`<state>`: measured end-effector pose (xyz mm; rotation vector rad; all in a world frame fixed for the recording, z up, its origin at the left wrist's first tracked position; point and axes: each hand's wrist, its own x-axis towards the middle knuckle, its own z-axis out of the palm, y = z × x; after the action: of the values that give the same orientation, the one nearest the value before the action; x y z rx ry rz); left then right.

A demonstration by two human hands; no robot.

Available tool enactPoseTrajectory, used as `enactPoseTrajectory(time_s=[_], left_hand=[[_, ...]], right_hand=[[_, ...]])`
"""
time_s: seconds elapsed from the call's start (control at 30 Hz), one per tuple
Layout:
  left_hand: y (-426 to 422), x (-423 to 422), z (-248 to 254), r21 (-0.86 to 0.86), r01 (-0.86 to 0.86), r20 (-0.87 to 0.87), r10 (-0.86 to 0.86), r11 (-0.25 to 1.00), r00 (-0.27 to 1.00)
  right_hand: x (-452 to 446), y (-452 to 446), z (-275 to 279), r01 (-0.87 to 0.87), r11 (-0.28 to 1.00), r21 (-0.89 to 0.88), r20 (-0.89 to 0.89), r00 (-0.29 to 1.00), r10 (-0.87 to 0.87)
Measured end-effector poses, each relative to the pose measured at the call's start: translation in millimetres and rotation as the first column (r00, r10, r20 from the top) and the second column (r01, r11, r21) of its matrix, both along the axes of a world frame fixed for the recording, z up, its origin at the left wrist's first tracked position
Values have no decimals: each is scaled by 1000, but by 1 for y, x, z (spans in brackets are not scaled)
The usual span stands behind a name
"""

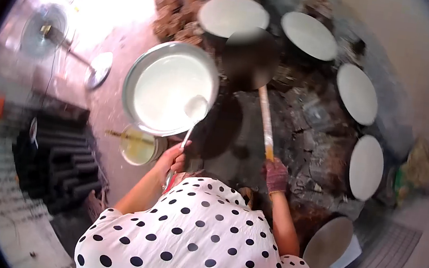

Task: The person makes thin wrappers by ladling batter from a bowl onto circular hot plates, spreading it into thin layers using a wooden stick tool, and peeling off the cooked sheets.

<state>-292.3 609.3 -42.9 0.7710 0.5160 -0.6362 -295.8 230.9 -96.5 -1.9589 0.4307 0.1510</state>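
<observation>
White liquid [161, 87] occupies the metal basin [128, 103]. The left hand [171, 158] is closed around the handle of the ladle [195, 108], its bowl positioned at the basin's near right side. The right hand [276, 176], gloved, grips the wooden handle [265, 120] of the blurred, dark round pan [250, 58], located right of the basin.

I see a cooking workshop: round white-topped pans [367, 168] beyond the right hand [276, 176], a white-filled round metal basin [127, 91] beyond the left hand [171, 158].
</observation>
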Motion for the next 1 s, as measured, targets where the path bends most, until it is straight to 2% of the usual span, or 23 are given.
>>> enactPoseTrajectory(time_s=[0.03,0.07,0.13,0.17,0.2,0.23,0.27,0.3,0.37,0.4,0.47,0.5,0.57,0.6,0.67,0.7,0.73,0.77,0.8,0.87,0.9,0.93,1.0], left_hand=[[33,1,-22,274,61,60,-80,960,995],[57,0,-34,450,81,135,-157,890,978],[99,27,-97,475,-39,127,-24,879,992],[116,45,-106,453,-58,104,12,890,995],[138,61,-133,344,-35,83,7,938,997],[152,78,-145,245,-71,-15,77,967,997],[165,86,-161,234,-102,-120,133,967,984],[173,93,-174,221,-112,-165,150,969,975],[189,99,-210,389,17,-111,29,921,993],[195,101,-218,470,97,-111,-50,877,992],[197,102,-232,513,121,-112,-74,850,991],[197,102,-229,607,156,-89,-129,779,988],[191,99,-226,756,209,-48,-266,620,963],[189,102,-223,754,214,-51,-270,620,961],[179,101,-218,821,244,-56,-354,515,934],[172,100,-224,757,242,-79,-283,607,956],[160,102,-222,754,245,-82,-283,609,956],[146,105,-219,555,148,-145,-80,819,986],[136,109,-213,331,-10,-253,99,944,962],[117,118,-181,163,-185,-304,228,969,925],[112,125,-131,96,-317,-311,331,944,891],[114,133,-102,93,-310,-292,324,946,900],[121,149,-45,118,-374,5,376,920,926]], right_hand=[[28,39,17,-110,993,-33,-118,987,106],[45,70,30,-234,955,-183,-66,972,226],[75,135,12,-458,771,-442,-22,865,501],[96,164,-6,-512,648,-564,-24,794,607],[107,186,-4,-539,638,-549,-43,781,622],[121,207,-1,-623,569,-536,-171,740,650],[133,222,4,-705,507,-496,-286,683,672],[145,237,5,-720,491,-491,-302,669,679],[160,262,4,-779,502,-376,-659,605,446],[157,264,-3,-789,491,-369,-667,593,451],[146,253,-23,-853,387,-349,-440,514,736],[142,255,-28,-811,479,-335,-391,582,713],[132,249,-67,-814,452,-364,-438,578,689],[132,252,-73,-809,433,-398,-465,585,665],[115,252,-84,-805,496,-325,-382,592,710],[106,253,-86,-726,579,-370,-270,681,681],[98,254,-88,-635,658,-405,-145,755,639],[88,258,-93,-696,599,-396,-351,718,602],[81,270,-79,-692,603,-396,-344,721,601],[73,288,-36,-593,805,-25,-383,749,540],[65,281,-50,-507,860,56,-396,780,486],[67,282,-50,-500,864,49,-378,792,480],[82,294,-26,-454,889,54,-85,885,457]])
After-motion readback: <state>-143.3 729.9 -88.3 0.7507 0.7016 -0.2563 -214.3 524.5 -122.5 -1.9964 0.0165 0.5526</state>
